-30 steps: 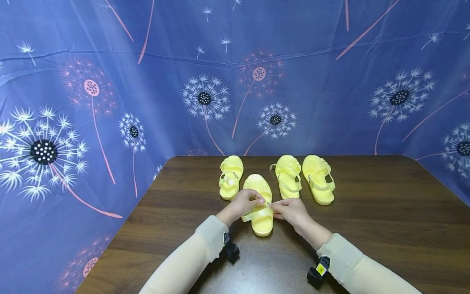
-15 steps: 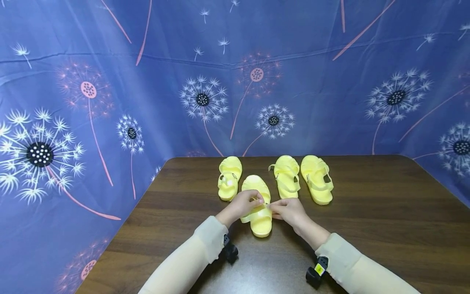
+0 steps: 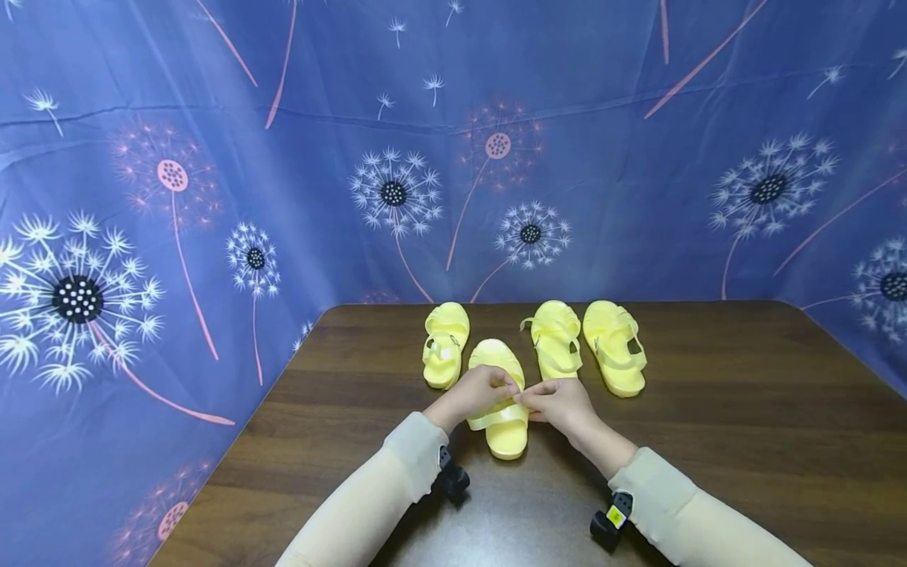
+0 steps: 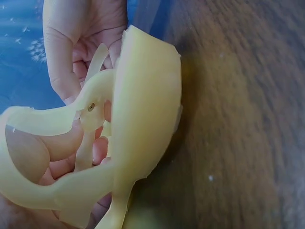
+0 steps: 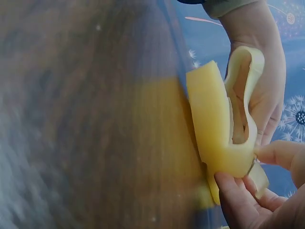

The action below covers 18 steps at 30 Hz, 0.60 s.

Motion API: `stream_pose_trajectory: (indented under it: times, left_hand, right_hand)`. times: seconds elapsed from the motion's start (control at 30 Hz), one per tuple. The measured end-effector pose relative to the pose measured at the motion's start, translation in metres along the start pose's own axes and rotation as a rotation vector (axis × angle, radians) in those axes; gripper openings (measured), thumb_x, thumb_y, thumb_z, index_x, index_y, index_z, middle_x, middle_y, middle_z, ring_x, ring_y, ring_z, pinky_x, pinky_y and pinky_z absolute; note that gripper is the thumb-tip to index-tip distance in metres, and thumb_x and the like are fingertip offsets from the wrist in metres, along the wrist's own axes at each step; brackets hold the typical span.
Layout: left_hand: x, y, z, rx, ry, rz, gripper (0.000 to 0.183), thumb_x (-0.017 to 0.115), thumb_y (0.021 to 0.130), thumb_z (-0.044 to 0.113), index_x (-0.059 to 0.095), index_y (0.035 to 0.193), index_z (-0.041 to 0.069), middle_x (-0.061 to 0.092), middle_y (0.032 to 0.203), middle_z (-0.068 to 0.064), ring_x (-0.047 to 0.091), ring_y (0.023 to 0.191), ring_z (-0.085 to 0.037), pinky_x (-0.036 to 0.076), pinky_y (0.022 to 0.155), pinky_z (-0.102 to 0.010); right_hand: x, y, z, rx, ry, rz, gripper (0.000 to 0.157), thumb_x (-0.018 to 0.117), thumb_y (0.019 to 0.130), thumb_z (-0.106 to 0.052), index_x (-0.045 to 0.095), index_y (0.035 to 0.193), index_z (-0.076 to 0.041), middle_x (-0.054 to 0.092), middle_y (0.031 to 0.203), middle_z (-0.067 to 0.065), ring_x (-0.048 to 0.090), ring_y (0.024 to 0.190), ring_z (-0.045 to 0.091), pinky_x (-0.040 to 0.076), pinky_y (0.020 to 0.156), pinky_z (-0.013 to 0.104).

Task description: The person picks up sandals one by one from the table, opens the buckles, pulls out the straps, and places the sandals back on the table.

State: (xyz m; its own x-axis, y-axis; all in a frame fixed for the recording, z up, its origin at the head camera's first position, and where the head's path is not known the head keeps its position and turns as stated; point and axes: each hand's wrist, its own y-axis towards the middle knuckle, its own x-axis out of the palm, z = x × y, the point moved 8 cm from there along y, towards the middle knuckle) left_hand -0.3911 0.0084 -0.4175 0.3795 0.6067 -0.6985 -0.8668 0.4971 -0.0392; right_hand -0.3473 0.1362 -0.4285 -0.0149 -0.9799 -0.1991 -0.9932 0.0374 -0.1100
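A yellow sandal (image 3: pixel 506 437) lies on the table in front of me, toe pointing away, and both hands meet at its ankle strap. My left hand (image 3: pixel 478 391) pinches the strap near its fastening, fingers passing behind it in the left wrist view. My right hand (image 3: pixel 563 405) pinches the strap on the right side of the sandal. A small metal buckle (image 5: pixel 252 165) shows between the fingertips in the right wrist view, and a rivet (image 4: pixel 91 107) sits on the strap in the left wrist view. Fingers hide part of the fastening.
One yellow sandal (image 3: pixel 446 319) stands behind to the left. Two more, a nearer sandal (image 3: pixel 555 321) and a far right sandal (image 3: pixel 622 381), stand to the right. The brown wooden table (image 3: pixel 744 441) meets a blue dandelion-print cloth (image 3: pixel 602 173) at the back.
My left hand has shifted slightly to the right, its fingertips now closer to those of my right hand at the strap. The sandals stay in place.
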Motion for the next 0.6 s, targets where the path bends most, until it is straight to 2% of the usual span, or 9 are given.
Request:
stream_pose_trajectory:
  times: [0.13, 0.33, 0.6]
  left_hand:
    - [0.000, -0.001, -0.002, -0.034, -0.043, 0.001, 0.015, 0.063, 0.095, 0.022, 0.072, 0.097, 0.011, 0.071, 0.101, -0.001, 0.063, 0.094, -0.014, 0.052, 0.083, -0.033]
    - [-0.003, -0.003, -0.005, -0.022, -0.086, 0.034, 0.013, 0.063, 0.095, 0.021, 0.072, 0.094, 0.011, 0.070, 0.102, -0.001, 0.061, 0.103, -0.016, 0.050, 0.091, -0.035]
    - [-0.007, -0.003, -0.013, -0.010, -0.179, 0.073, 0.011, 0.064, 0.093, 0.014, 0.072, 0.096, 0.006, 0.070, 0.102, -0.005, 0.060, 0.095, -0.014, 0.051, 0.079, -0.026]
  right_hand:
    - [-0.002, -0.001, 0.002, 0.019, 0.022, 0.045, 0.020, 0.071, 0.085, -0.006, 0.070, 0.094, 0.011, 0.072, 0.091, 0.015, 0.071, 0.074, 0.017, 0.060, 0.072, 0.034]
    - [-0.002, -0.002, 0.002, 0.038, 0.024, 0.055, 0.021, 0.071, 0.086, -0.007, 0.070, 0.097, 0.011, 0.071, 0.096, 0.017, 0.070, 0.076, 0.017, 0.060, 0.073, 0.034]
    - [0.000, 0.000, 0.004, 0.029, 0.047, 0.040, 0.020, 0.068, 0.087, -0.004, 0.069, 0.099, 0.013, 0.072, 0.094, 0.017, 0.071, 0.078, 0.018, 0.060, 0.075, 0.035]
